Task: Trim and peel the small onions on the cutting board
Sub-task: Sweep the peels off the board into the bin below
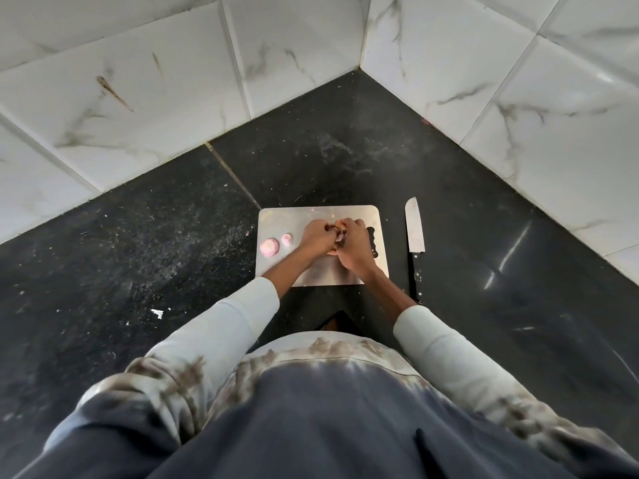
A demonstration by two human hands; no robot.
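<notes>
Rectangular brushed-metal cutting board with rounded corners and a wavy cut-out handle [321, 216]: lies flat on the black speckled stone tabletop [155, 236], in the corner formed by white marble-veined wall tiles [138, 81]

Small brown-skinned onion [340, 224]: held above the middle of the board between both hands, mostly hidden by the fingers; loose brownish skin shows at the top

Left hand [316, 236]: fingers curled round the onion from the left side

Right hand [352, 245]: fingers curled over the onion from the right, pinching at the skin

Two peeled pink onions: the larger [269, 246] near the board's left edge, the smaller [287, 239] just beside it to the right, both resting on the board and apart from the hands

Kitchen knife with steel blade and black riveted handle [415, 243]: lies on the tabletop just right of the board, tip toward the wall, touched by neither hand

Pale grey sleeves [242, 312]: cover both forearms
</notes>
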